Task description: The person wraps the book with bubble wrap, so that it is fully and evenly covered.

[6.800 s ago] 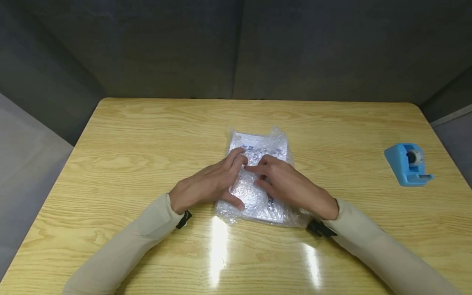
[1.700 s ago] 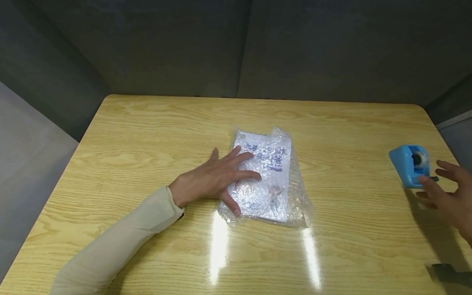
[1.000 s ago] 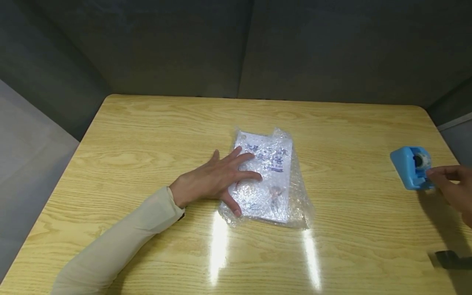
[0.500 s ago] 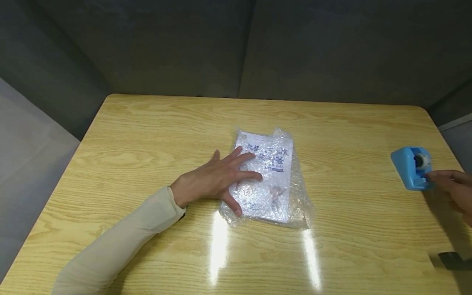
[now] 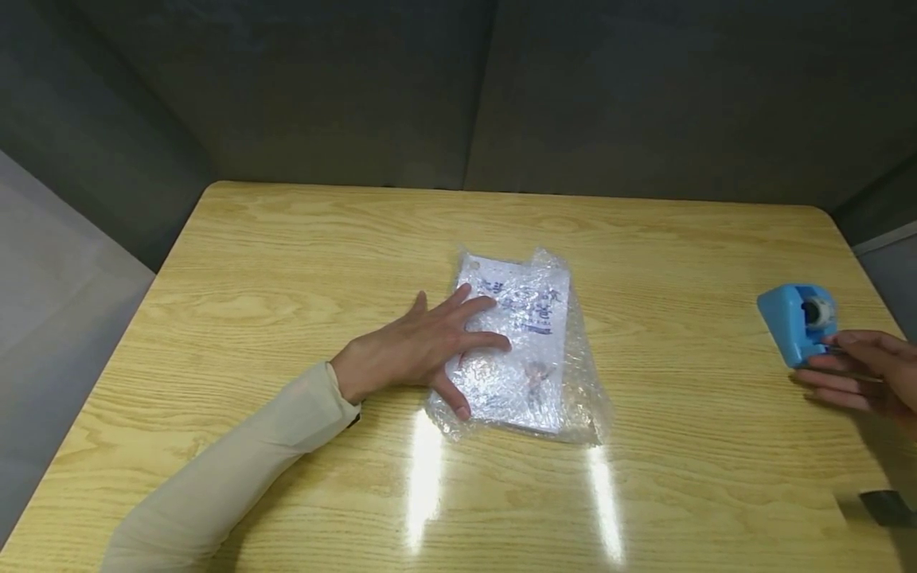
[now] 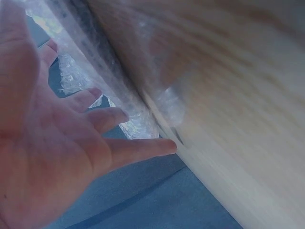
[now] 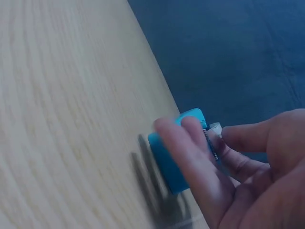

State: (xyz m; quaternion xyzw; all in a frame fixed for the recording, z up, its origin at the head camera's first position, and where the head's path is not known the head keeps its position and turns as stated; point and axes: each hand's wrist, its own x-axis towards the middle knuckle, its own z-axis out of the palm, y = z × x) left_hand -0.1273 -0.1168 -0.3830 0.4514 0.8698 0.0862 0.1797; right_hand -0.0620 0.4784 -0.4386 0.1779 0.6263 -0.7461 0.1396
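A white booklet (image 5: 537, 342) with blue lettering lies mid-table, wrapped in clear bubble wrap (image 5: 583, 406). My left hand (image 5: 423, 342) rests on its left side, fingers spread. Seen in the left wrist view, the little finger (image 6: 143, 149) reaches down to the table. At the far right, my right hand (image 5: 870, 370) is at the front of a blue tape dispenser (image 5: 782, 318). Thumb and index finger pinch the tape's end (image 7: 216, 129) by the toothed cutter, in the right wrist view. The other fingers stretch past the dispenser's side. A tape roll (image 5: 822, 312) sits in it.
The wooden table (image 5: 286, 263) has a dark grey partition (image 5: 344, 95) behind its far edge. Bare wood lies between the wrapped booklet and the dispenser. A black strap end (image 5: 888, 508) hangs below the right wrist.
My right hand has left the wrapped booklet for the tape dispenser, where thumb and index finger closed at its cutter; lately its lower fingers stretched out. My left hand has spread flat on the wrap.
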